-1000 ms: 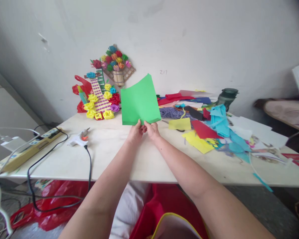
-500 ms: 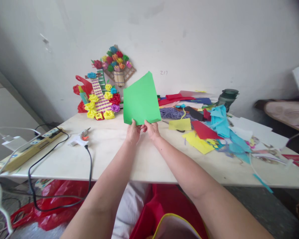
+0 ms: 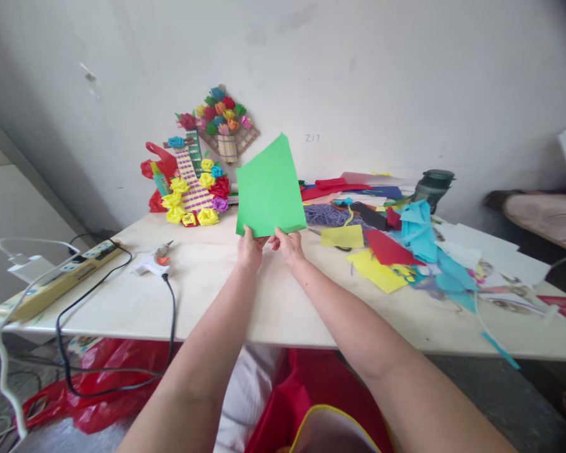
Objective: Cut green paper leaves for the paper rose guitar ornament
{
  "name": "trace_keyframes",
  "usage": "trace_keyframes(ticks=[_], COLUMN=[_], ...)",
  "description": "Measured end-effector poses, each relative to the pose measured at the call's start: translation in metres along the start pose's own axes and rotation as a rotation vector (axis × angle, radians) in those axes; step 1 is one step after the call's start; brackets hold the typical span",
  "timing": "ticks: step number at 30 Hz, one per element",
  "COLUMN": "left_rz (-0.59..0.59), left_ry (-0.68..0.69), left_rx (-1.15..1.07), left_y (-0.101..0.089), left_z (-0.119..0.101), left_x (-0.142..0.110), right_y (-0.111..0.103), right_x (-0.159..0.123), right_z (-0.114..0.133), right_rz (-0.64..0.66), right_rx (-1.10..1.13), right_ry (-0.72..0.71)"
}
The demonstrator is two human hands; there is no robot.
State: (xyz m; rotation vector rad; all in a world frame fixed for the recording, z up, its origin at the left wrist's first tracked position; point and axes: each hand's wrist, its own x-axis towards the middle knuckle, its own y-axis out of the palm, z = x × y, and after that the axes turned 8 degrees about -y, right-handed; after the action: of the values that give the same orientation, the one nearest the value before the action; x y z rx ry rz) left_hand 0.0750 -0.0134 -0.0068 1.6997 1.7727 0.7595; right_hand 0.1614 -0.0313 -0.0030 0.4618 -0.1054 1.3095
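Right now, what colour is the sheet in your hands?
The sheet is plain bright green, clearest in the head view.

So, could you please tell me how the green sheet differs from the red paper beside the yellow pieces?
The green sheet is held up by the left hand and right hand, while the red paper lies among scraps. The green sheet also looks larger than the red paper. Both are plain in colour.

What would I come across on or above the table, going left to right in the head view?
Power strip → white corded tool → green sheet → small yellow paper rectangle → dark bottle.
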Motion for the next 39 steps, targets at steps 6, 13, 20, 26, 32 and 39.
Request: trace_keyframes(ticks=[6,13,20,26,32,39], left_rz=[-0.076,-0.171,-0.202,0.047,0.27,0.233], left_ry=[-0.009,0.001,-0.018,-0.14,-0.194,-0.144], left_rx=[-0.044,-0.033,-0.099,-0.003,0.182,0.181], left_y=[0.0,0.0,-0.007,-0.003,0.006,0.008], left_z=[-0.006,-0.008,-0.019,-0.017,0.0,0.005], left_x=[0.001,0.003,0.006,-0.002,-0.017,-0.018], right_y=[0.001,0.0,-0.005,-0.012,-0.003,-0.002], right_x=[0.001,-0.001,0.004,0.011,0.002,0.0], right_z=[0.001,0.001,0.002,-0.001,-0.003,-0.007], right_rz=[-0.021,-0.034,-0.092,-0.129,0.036,0.1], right_rx=[-0.013,0.008,0.054,0.106,0.087,0.021], right_ry=[0.002,-0.003,-0.015,-0.026,-0.012,-0.024])
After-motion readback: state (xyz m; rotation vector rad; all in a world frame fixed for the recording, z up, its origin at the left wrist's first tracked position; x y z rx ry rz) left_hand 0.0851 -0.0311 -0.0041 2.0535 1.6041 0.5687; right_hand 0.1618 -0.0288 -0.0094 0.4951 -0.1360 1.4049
